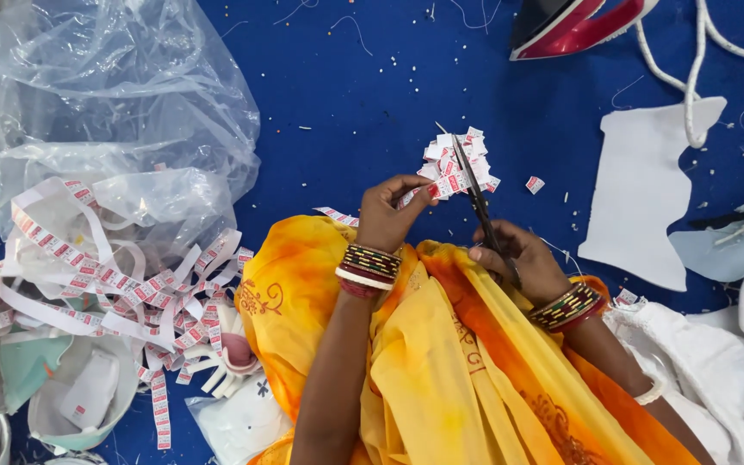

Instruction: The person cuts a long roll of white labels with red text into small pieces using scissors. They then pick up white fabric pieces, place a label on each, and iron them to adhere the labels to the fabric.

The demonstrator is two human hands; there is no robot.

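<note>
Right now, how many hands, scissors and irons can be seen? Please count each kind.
Hands: 2, the left hand and the right hand
Scissors: 1
Iron: 1
Total: 4

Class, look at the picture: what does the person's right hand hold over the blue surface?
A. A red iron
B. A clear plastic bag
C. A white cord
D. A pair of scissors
D. The right hand grips a pair of scissors, blades reaching to the strip of labels pinched by the left hand, just before the small pile of cut labels; the iron lies apart, untouched.
</note>
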